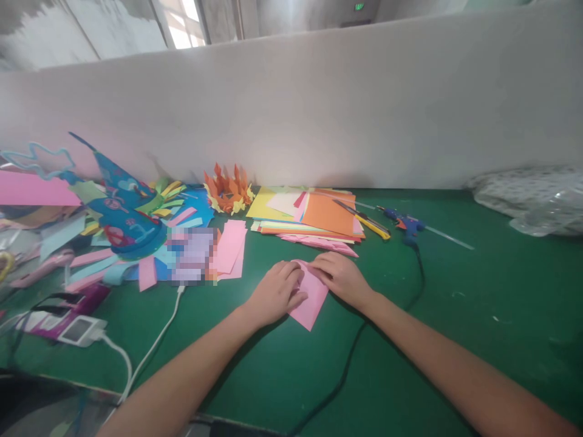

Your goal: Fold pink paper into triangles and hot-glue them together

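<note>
A pink sheet of paper (311, 300) lies folded on the green table (478, 303) in front of me. My left hand (276, 293) rests on its left side with curled fingers pressing the fold. My right hand (340, 277) presses down on its upper right edge, fingers bent over the paper. Both hands touch the same sheet and meet at its top.
A stack of coloured paper (314, 215) lies behind the hands, with a yellow utility knife (371, 223) and a blue glue gun (405, 223) whose black cord (355, 346) runs toward me. Paper crafts and a blue cone hat (122, 206) crowd the left. A white wall stands behind.
</note>
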`<state>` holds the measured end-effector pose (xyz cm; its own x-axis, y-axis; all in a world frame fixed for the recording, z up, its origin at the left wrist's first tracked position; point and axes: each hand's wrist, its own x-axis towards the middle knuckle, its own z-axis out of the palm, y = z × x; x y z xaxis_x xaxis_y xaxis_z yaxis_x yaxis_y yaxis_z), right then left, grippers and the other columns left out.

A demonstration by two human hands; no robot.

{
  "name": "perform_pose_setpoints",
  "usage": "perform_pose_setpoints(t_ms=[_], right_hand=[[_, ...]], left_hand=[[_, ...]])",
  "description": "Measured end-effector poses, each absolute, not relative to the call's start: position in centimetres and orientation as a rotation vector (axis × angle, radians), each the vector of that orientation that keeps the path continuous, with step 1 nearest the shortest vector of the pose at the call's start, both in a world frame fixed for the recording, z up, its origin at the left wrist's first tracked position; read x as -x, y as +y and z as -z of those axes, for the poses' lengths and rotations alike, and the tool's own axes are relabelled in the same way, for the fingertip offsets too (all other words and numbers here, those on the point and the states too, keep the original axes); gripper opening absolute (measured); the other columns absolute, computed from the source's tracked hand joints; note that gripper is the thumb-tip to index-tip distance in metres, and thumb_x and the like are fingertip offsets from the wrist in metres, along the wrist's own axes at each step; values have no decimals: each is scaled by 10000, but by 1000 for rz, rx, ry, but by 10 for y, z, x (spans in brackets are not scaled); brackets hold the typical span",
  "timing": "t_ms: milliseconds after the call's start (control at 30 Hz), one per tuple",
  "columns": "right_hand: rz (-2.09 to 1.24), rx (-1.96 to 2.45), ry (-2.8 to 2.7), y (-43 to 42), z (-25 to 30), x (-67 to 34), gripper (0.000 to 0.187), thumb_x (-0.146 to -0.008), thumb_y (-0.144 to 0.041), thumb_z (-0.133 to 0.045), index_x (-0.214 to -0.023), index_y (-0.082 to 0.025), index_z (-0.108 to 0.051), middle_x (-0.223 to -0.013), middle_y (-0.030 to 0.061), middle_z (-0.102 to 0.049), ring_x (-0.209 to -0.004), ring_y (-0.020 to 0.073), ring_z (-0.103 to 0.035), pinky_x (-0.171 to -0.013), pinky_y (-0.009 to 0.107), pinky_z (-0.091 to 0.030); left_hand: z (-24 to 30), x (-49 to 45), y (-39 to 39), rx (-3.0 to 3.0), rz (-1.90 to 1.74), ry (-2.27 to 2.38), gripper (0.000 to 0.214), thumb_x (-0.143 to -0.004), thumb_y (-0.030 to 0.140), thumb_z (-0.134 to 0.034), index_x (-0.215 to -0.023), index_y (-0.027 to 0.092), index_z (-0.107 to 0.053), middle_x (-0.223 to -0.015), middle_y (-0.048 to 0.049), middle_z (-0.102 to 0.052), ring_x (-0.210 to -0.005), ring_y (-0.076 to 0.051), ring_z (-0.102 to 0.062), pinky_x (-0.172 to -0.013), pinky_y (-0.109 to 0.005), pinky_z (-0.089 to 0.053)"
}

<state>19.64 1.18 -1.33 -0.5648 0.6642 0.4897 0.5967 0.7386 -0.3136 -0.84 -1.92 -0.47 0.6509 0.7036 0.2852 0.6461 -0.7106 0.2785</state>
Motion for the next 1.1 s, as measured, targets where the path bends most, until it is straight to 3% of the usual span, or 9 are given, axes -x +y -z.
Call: perform_pose_setpoints(t_ms=[933, 1100], right_hand=[[-78, 846, -2527, 13, 9, -202, 326, -951, -200, -354, -903, -170, -675, -875, 87, -632, -824, 182, -550, -722, 311, -454], [-35, 829, -2534, 13, 10, -202, 324, -950, -187, -348, -903, -172, -669, -873, 84, -634, -813, 183, -549, -721, 311, -456]], left_hand=[[9, 10, -22, -2652, -545, 1226, 306, -878, 399, -484, -1098, 186, -504, -1284, -129, -471, -1178, -261, -442, -967, -434, -374], [10, 8, -22, -2664, -530, 1253, 460, -873, 408, -497, -1244, 145, -428, -1280, -150, -487, -1180, -277, -445, -968, -435, -377]])
